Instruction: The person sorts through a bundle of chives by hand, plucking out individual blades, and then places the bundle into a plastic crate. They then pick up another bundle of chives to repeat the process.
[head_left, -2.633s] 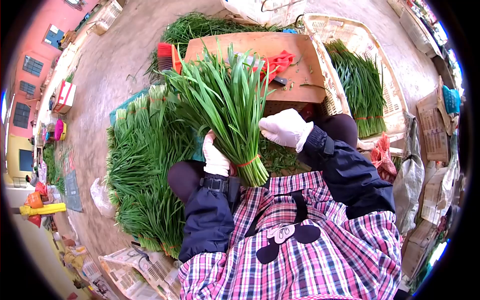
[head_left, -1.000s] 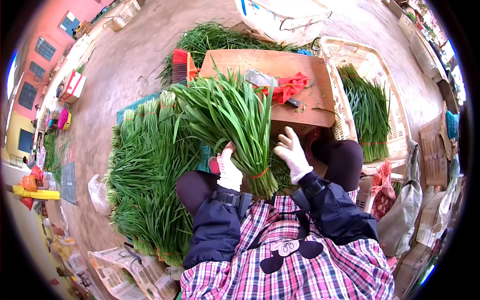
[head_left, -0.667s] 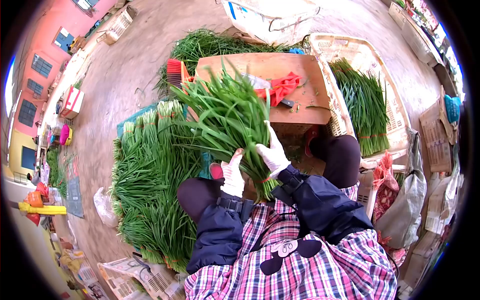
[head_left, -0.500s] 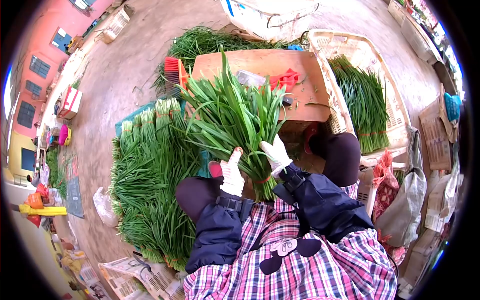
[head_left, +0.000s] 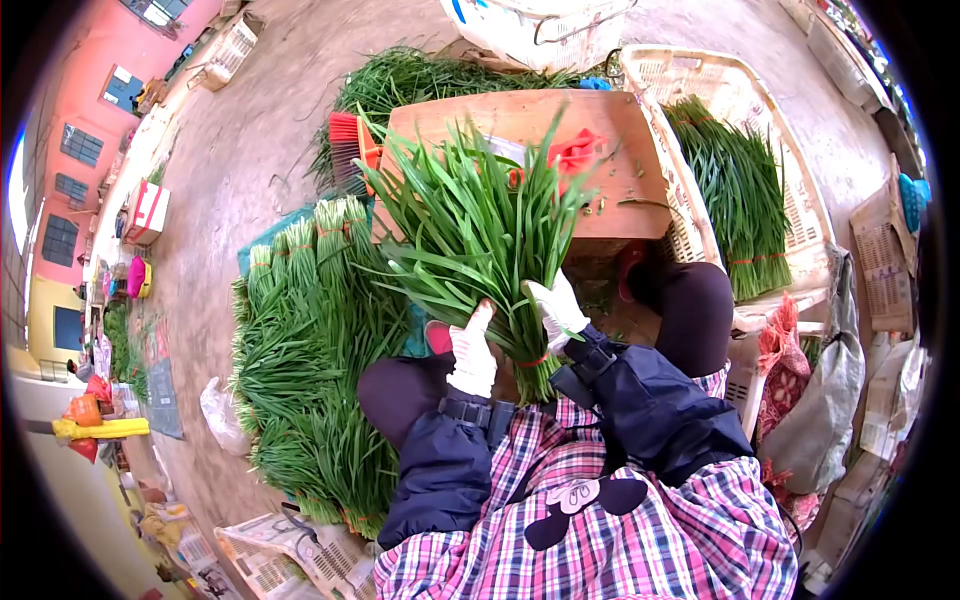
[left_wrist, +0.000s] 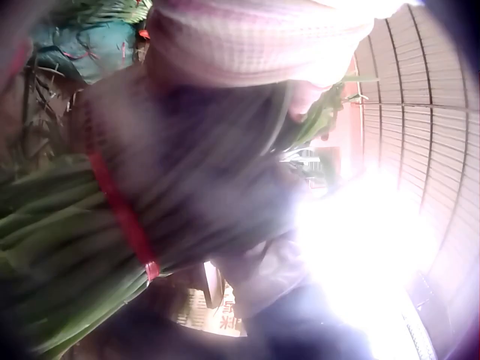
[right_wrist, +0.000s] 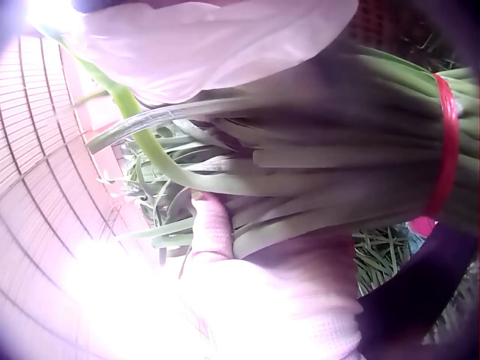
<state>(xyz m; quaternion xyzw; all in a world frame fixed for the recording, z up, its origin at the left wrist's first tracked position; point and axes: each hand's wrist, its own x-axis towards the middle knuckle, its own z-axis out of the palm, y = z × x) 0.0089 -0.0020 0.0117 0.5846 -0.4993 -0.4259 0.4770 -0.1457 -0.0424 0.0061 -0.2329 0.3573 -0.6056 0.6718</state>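
Note:
A bunch of garlic chives (head_left: 490, 220) stands tilted over the lap, leaves fanned upward, cut stems toward the plaid apron (head_left: 590, 500). A red band (head_left: 532, 360) circles it near the stem ends; the right wrist view shows that red band (right_wrist: 445, 142) close up. My gloved left hand (head_left: 472, 350) grips the bunch from the left, thumb pointing up along the leaves. From the other side my gloved right hand (head_left: 558, 312) holds it just above the band. Most fingers of both hands are hidden behind the stems. In the right wrist view the left thumb (right_wrist: 211, 225) presses against the leaves.
Tied chive bunches (head_left: 320, 370) lie stacked at the left. A wooden board (head_left: 630, 190) ahead carries a red cloth (head_left: 575, 150). Beside it stands a red brush (head_left: 346, 145). At the right, a plastic crate (head_left: 800, 200) holds more chives (head_left: 735, 200).
The right hand, apart from the bunch with fingers spread a second ago, has come in and taken hold of it. The leaf tops have swung right and fanned wider. The left hand keeps its grip.

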